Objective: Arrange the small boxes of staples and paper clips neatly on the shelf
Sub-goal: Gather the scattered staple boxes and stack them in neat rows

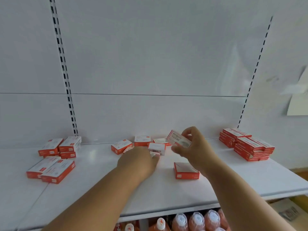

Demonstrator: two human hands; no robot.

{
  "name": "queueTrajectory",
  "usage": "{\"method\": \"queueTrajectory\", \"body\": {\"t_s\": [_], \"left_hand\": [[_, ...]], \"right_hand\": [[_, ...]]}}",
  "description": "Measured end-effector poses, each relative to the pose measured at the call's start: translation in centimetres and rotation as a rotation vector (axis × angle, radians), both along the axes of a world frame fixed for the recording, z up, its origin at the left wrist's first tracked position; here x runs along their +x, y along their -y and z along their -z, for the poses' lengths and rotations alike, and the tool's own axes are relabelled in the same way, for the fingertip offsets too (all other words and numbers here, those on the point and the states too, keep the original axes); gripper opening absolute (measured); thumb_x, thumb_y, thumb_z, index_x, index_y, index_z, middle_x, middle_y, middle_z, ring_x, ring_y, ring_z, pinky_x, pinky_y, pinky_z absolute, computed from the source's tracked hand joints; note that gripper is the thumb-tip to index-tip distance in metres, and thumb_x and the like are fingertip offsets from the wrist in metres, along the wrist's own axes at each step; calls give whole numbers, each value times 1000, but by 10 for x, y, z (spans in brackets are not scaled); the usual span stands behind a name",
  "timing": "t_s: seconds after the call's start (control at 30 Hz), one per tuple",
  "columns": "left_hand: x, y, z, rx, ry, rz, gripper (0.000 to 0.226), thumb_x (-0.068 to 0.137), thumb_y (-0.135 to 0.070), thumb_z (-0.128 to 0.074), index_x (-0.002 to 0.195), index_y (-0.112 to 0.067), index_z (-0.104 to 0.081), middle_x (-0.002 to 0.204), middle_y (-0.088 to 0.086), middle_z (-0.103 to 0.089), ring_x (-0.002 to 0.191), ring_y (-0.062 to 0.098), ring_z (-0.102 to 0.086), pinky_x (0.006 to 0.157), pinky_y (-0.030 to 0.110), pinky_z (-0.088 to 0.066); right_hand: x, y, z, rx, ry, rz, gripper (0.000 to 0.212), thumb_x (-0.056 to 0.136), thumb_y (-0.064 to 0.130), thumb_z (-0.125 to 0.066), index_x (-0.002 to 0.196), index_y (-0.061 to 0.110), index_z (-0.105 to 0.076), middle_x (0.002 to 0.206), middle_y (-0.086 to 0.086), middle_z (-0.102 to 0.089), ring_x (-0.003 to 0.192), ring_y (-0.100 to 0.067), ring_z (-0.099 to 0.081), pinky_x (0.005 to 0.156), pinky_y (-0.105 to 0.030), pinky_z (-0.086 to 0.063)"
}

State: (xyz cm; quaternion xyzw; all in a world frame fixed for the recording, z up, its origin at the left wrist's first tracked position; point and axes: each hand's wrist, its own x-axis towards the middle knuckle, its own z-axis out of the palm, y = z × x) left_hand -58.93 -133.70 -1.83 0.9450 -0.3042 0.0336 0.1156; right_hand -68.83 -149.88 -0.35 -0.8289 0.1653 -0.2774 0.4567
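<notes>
On white shelf (100,177), right hand (195,147) gripping flat cardboard box (178,138)

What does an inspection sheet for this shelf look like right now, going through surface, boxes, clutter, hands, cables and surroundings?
Surface: white metal shelf, mostly bare toward the front.
Job's things: small red-and-white cardboard boxes; neat stack at right, looser piles at left, scattered group at centre back, single box near the front.
Clutter: nothing seen.
Hands: right hand holds one tilted box above the shelf; left hand reaches into the centre group, grip hidden.
Cables: nothing seen.
Surroundings: white back panel with slotted uprights; orange bottles with white caps on the shelf below; paper sheet on the right wall.
</notes>
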Motion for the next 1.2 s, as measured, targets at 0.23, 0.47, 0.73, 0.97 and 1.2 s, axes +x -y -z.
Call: {"method": "queueTrajectory", "body": {"t_s": [0.23,0.47,0.73,0.97,1.2], "left_hand": [[-5,2,-8,-208,-144,-24,29,87,-35,-62,111,-25,-47,108,-4,-65,95,20,-64,69,31,-49],[-30,43,-35,-1095,-901,133,20,91,-14,-65,109,-22,-61,94,8,-71,73,19,-72,59,32,-56],[-50,134,-51,-1041,-802,174,16,84,-13,-71,99,-17,-66,86,3,-77,84,21,-73,74,37,-59],[-58,240,-69,-1051,-903,171,19,86,-10,-73,101,-5,-62,80,7,-77,70,17,-74,57,29,-54],[-58,302,-55,-982,-839,91,31,89,-5,-67,106,-29,-58,73,5,-76,58,13,-71,47,22,-50]], "right_hand": [[-10,4,1,471,235,-30,30,92,-3,-48,116,14,-57,106,-9,-67,67,-14,-63,56,-22,-47],[-39,30,-21,984,349,-320,17,88,0,-51,93,1,-67,92,-22,-69,80,-33,-69,59,-35,-52],[-67,108,-41,504,253,15,20,95,14,-55,79,11,-66,70,-5,-71,58,-15,-62,52,-26,-45],[-79,238,-71,95,-94,237,18,83,9,-59,69,15,-69,78,-5,-74,59,-20,-60,54,-32,-47],[-60,307,-59,50,-266,213,6,83,10,-68,84,16,-71,67,-3,-74,46,-8,-61,42,-20,-40]]}}
